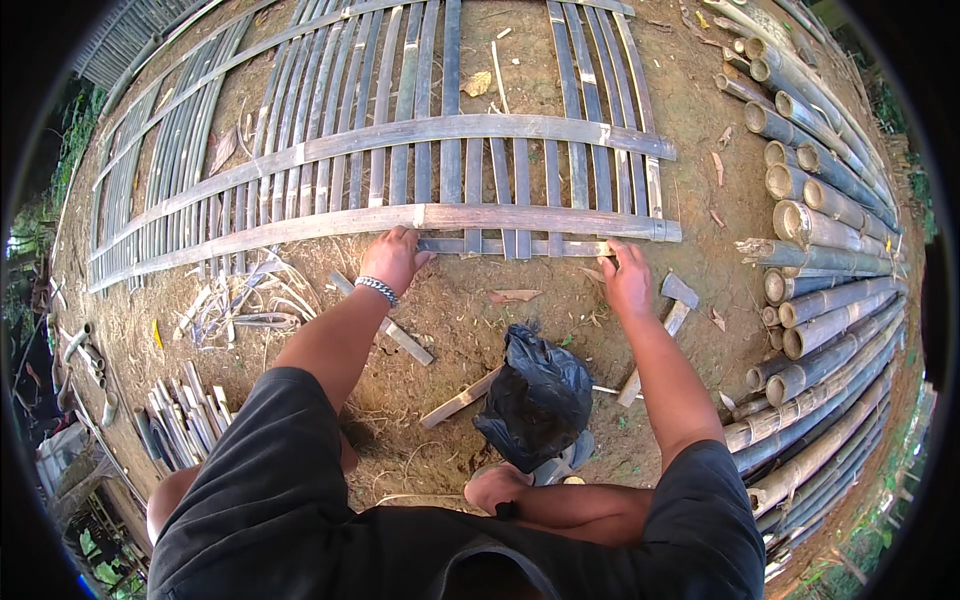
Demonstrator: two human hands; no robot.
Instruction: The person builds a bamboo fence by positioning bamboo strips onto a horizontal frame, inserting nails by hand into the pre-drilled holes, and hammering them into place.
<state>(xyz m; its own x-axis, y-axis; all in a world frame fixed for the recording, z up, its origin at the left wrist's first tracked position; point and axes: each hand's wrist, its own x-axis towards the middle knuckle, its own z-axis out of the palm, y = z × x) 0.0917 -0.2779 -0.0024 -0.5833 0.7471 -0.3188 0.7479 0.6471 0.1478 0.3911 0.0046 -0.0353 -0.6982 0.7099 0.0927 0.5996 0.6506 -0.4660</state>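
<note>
A short, dark bamboo strip (pixel 540 248) runs sideways just nearer than the front rail (pixel 330 225) of a bamboo slat panel (pixel 400 140) on the ground. My left hand (pixel 392 264), with a chain bracelet at the wrist, pinches the strip's left end close to the rail. At the other end, my right hand (pixel 628 280) grips the strip between thumb and fingers. The lower tips of several slats meet the strip between my hands. Beside my right forearm lies a hatchet (pixel 679 291) with a wooden handle.
A black plastic bag (pixel 535 395) sits by my foot, with a split bamboo piece (pixel 461 398) beside it. Bamboo poles (pixel 830 250) are piled along the right. Shavings (pixel 250 305) and a bundle of split strips (pixel 188 415) lie to the left.
</note>
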